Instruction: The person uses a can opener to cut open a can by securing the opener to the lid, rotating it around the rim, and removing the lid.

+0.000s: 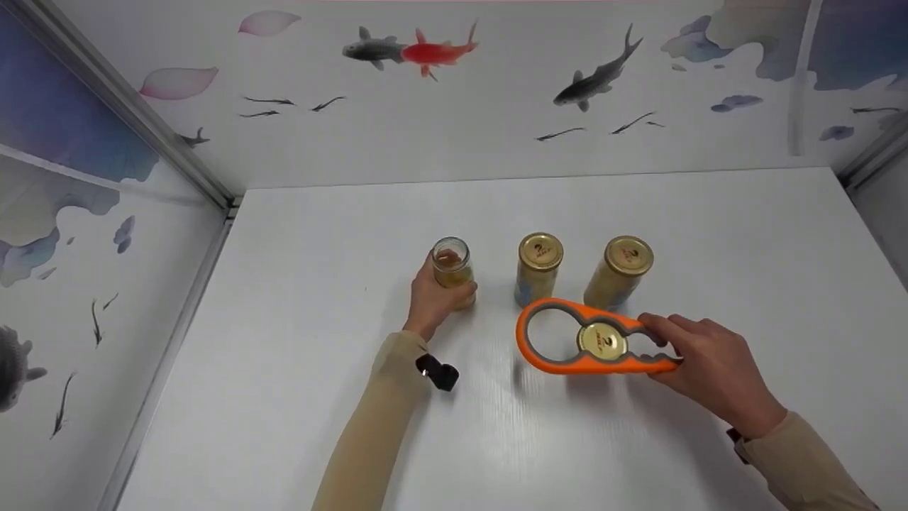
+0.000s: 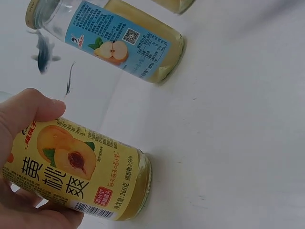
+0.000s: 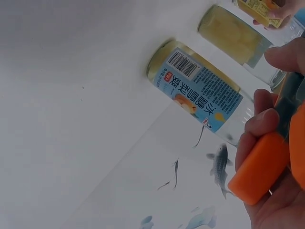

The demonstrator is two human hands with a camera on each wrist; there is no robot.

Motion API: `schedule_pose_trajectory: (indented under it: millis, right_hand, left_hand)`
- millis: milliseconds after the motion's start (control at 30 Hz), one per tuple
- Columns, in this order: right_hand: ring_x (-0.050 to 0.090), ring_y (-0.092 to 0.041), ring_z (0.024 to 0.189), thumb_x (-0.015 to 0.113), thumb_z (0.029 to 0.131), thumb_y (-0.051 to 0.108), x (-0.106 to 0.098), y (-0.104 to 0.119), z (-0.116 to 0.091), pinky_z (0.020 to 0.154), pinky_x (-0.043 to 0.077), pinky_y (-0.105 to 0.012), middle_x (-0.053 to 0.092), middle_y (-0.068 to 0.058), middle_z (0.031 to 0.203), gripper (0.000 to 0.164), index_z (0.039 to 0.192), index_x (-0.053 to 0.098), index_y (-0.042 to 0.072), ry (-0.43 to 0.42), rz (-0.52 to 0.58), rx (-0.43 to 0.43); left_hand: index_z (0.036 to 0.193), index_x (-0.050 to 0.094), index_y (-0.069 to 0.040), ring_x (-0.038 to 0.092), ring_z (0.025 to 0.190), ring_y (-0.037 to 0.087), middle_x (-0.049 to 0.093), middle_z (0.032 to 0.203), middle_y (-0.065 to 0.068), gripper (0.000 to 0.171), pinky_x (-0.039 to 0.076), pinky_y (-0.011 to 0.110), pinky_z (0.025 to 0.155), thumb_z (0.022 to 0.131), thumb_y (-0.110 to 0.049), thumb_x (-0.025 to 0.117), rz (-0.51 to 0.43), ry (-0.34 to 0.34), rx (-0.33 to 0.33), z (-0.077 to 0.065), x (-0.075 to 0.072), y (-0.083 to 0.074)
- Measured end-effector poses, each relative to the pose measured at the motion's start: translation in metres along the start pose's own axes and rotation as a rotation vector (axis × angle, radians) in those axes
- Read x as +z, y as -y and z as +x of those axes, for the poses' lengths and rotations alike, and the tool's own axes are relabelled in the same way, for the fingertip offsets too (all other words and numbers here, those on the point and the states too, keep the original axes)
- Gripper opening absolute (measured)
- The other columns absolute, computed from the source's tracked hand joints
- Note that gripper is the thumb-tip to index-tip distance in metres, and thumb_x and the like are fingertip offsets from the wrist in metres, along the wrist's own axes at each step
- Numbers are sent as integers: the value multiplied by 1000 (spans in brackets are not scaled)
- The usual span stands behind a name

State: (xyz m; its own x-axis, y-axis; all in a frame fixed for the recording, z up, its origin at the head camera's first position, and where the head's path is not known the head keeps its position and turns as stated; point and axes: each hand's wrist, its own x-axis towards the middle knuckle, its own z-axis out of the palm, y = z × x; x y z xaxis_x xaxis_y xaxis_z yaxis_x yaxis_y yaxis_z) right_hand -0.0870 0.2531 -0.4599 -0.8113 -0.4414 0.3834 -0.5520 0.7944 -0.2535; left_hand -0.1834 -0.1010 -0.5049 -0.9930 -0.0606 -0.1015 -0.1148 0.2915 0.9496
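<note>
My left hand (image 1: pixel 434 298) grips a lidless glass jar (image 1: pixel 454 274), thumb and fingers around its side. Its yellow label (image 2: pixel 76 164), printed with peaches, shows in the left wrist view. My right hand (image 1: pixel 713 365) holds an orange and grey jar opener (image 1: pixel 603 366) by its handles, over the near part of the table. A gold lid (image 1: pixel 602 341) sits between the opener's scalloped grey edges. Beyond the opener stand two jars with gold lids, a middle jar (image 1: pixel 539 266) and a right jar (image 1: pixel 618 273). Blue pear labels show on them in the wrist views.
The white table (image 1: pixel 298 319) meets a back wall (image 1: pixel 496 135) printed with fish. Another printed panel (image 1: pixel 78 284) borders the left side. The two lidded jars stand close together, right of the jar in my left hand.
</note>
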Motion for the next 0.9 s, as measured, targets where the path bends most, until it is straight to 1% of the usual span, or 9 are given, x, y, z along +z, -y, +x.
schedule_pose_trajectory:
  millis: [133,233,367,433,533,667,767,833,900]
  right_hand:
    - [49,-12,58,93,51,7,0,1,1,52,47,-33,60,4,75,65,110,67,10,6,-3,1]
    - [49,-12,58,93,52,8,0,2,1,52,47,-32,61,4,75,64,110,68,11,9,2,-5]
    - [49,-12,57,93,53,9,1,4,3,52,47,-33,62,3,75,62,110,68,10,22,4,-3]
    - [50,-13,58,93,53,9,1,5,3,53,48,-33,62,3,75,62,111,68,10,28,3,3]
    - [50,-13,57,93,53,9,1,5,4,53,48,-34,62,3,75,62,110,68,10,26,-7,0]
    - [50,-13,57,92,52,8,2,6,5,53,47,-34,62,3,75,62,109,67,10,17,-20,-20]
    - [49,-13,57,92,52,8,2,7,6,53,47,-34,62,2,74,62,108,67,10,15,-22,-25]
    - [49,-13,57,92,51,8,2,7,7,53,47,-34,61,3,74,62,108,67,10,14,-19,-27]
    - [49,-13,57,93,52,8,3,8,9,53,47,-34,61,3,74,62,108,67,10,18,-17,-32]
  left_hand:
    - [140,40,-10,50,122,24,54,132,9,74,39,40,102,78,-13,79,15,8,3,0,-1,1]
    - [141,39,-12,49,123,23,53,133,9,74,38,40,103,79,-14,79,-2,24,-6,-1,-3,2]
    - [139,41,-13,47,123,23,52,134,9,70,37,40,103,80,-13,78,-35,42,-22,-1,-5,3]
    - [136,43,-14,47,123,23,51,134,9,66,37,40,103,80,-13,78,-30,48,-29,0,-5,2]
    - [136,40,-14,47,125,24,50,136,11,66,37,40,104,82,-16,78,20,63,-32,1,-4,2]
    - [143,28,-9,42,130,25,45,140,14,79,32,41,107,83,-20,78,97,90,-37,-2,-6,-2]
    - [146,22,-7,35,135,27,37,145,16,90,29,42,110,80,-21,81,122,88,-73,-7,-11,-4]
    - [146,22,-6,30,137,29,32,147,18,93,28,43,111,77,-21,83,141,73,-102,-10,-16,-5]
    - [144,27,-5,28,138,30,29,147,20,88,28,43,110,77,-19,83,170,51,-121,-13,-22,-7]
